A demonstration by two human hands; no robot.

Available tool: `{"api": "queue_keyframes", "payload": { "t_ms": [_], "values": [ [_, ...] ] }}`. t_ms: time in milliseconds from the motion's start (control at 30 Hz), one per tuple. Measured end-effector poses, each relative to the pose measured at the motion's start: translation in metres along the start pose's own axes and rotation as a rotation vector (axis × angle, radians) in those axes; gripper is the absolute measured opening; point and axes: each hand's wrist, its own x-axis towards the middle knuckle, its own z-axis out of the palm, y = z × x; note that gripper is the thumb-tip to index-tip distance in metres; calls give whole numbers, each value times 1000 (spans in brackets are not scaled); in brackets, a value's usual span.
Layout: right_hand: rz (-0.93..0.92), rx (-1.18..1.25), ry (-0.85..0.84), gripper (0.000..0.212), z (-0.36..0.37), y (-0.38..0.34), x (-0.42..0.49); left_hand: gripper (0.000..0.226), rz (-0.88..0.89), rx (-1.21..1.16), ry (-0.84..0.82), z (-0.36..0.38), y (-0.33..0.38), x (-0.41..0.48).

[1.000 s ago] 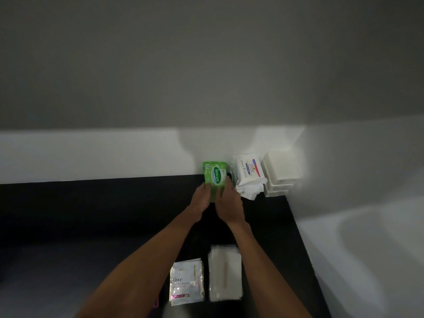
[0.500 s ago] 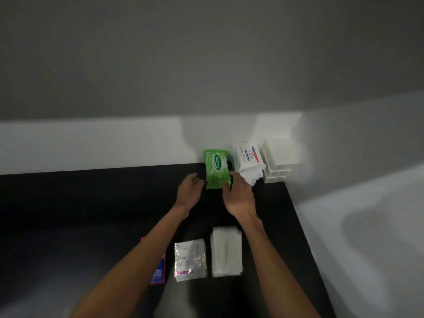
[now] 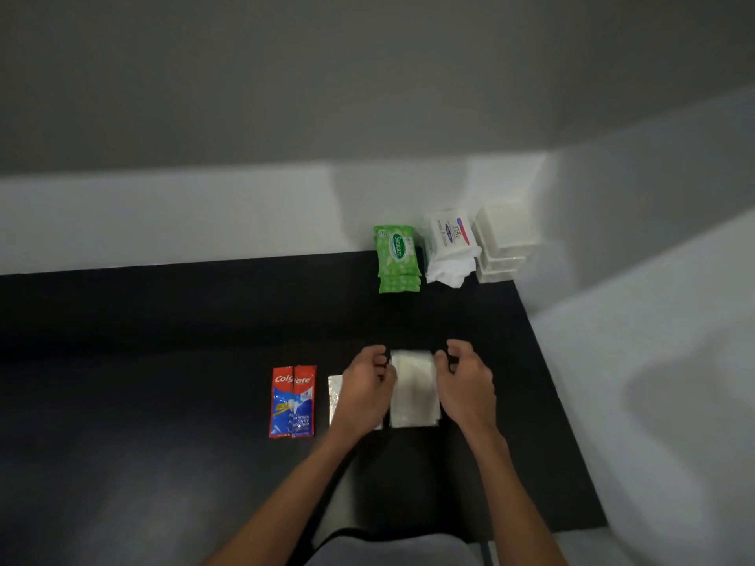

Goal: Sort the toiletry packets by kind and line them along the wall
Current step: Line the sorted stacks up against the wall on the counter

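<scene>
A stack of flat white packets (image 3: 412, 392) lies on the black counter (image 3: 163, 341) near its middle. My left hand (image 3: 365, 388) curls its fingers on the stack's left edge. My right hand (image 3: 465, 381) curls on the right edge, thumb at the top corner. A silvery sachet (image 3: 334, 398) lies mostly hidden under my left hand. Left of it are two red and blue toothpaste sachets (image 3: 292, 400). Green wipe packs (image 3: 396, 257) lean stacked against the back wall, beside a white tissue pack (image 3: 449, 239) with loose tissue spilling out.
White boxes (image 3: 504, 239) are stacked in the back right corner against the wall. The counter ends at a white surface (image 3: 653, 361) on the right. Bare black counter stretches to the left along the pale wall (image 3: 163, 222).
Both hands let go of the green wipe packs at the wall and drew back to the white packet stack. The view tilted down, and the toothpaste sachets came into sight.
</scene>
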Motion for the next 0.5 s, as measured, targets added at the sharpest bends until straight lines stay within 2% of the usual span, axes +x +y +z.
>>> {"api": "queue_keyframes", "payload": {
  "t_ms": [233,333,500],
  "values": [
    [226,-61,-175,63,20,20,-18,65,10,45,-105,37,-3,-20],
    [269,-13,-196,56,28,22,-19,78,-12,56,-149,45,-4,-21],
    [324,262,-242,33,30,19,-24,95,-128,5,-136,54,-3,-15]
  ]
}}
